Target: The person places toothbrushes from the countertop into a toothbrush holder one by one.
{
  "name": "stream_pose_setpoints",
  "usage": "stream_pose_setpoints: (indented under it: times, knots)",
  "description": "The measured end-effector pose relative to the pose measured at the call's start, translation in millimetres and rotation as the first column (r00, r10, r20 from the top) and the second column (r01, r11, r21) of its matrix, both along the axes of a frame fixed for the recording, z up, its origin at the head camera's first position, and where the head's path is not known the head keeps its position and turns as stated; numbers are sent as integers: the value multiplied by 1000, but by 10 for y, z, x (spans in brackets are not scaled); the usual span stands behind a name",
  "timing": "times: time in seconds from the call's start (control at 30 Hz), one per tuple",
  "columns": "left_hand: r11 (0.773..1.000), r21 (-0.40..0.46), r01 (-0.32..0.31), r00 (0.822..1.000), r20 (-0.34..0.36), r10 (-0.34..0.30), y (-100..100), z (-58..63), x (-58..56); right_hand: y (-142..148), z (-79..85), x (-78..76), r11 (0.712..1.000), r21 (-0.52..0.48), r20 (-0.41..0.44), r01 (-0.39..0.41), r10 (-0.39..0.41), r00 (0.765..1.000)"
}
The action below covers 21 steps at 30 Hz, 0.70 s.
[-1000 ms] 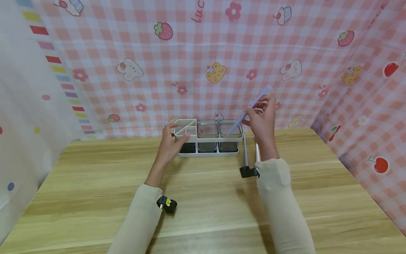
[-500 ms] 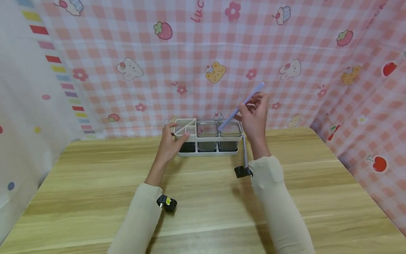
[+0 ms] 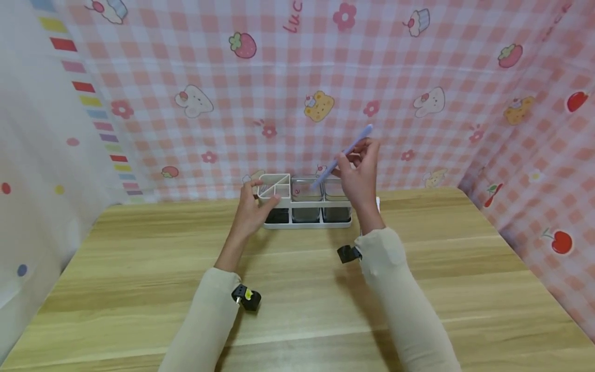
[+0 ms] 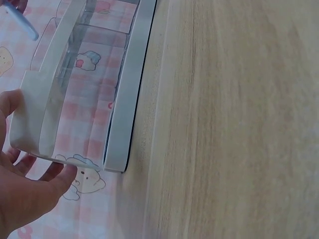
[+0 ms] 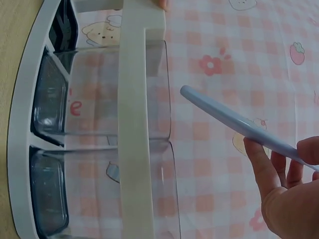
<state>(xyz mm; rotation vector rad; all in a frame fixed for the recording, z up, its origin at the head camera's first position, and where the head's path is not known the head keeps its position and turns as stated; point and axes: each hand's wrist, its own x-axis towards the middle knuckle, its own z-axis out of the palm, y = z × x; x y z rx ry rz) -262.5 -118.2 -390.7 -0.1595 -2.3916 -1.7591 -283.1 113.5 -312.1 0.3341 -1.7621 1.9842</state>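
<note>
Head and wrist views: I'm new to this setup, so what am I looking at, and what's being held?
No machine here: a person works bare-handed. The head picture looks forward and down from a head-worn camera; the other two come from small cameras on each wrist. On the wooden table stands a white holder with clear cups. The left hand grips the holder's left end. The right hand holds a slanted pale purple stick, its lower tip above the cups' rims.

The rack stands on the worktop before the cloth, divided tray left of two cups, stick above them.
</note>
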Motion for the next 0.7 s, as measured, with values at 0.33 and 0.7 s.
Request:
stream_pose_setpoints:
  times: [0.33,0.7]
  knots:
    - [1000,4,3,1000,-1,-3,-14,-5,-18,-168,33,12,999,21,-31,-39,40,999]
    - [1000,5,10,1000,-4,-10,-20,-5,1,-348,12,0,995,86,-18,-43,45,999]
